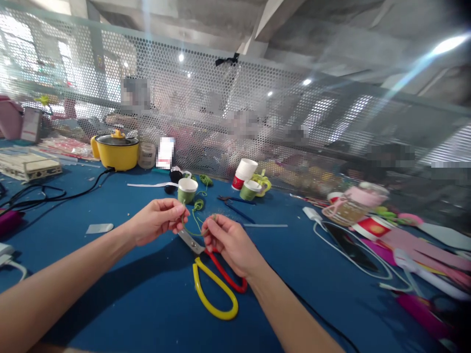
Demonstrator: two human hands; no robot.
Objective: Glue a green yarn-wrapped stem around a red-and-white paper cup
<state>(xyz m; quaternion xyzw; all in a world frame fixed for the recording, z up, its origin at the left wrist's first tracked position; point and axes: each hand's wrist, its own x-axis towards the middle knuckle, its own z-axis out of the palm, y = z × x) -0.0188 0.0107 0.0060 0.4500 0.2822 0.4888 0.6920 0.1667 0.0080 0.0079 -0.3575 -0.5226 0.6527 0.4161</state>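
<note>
Head view: left hand and right hand pinch thin green yarn; slack could snag on red-and-yellow-handled metal scissors beneath.

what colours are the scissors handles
One yellow handle, one red handle; best seen in head view.

Perforated screen stretched across 12 o'clock from view's centre; bright light seen overhead at 2 o'clock; pink-banded jar noted just past 3; dark phone laid near 4, partly ringed by white cable; yellow lidded pot placed near 9, clear jar set just beside it
</note>
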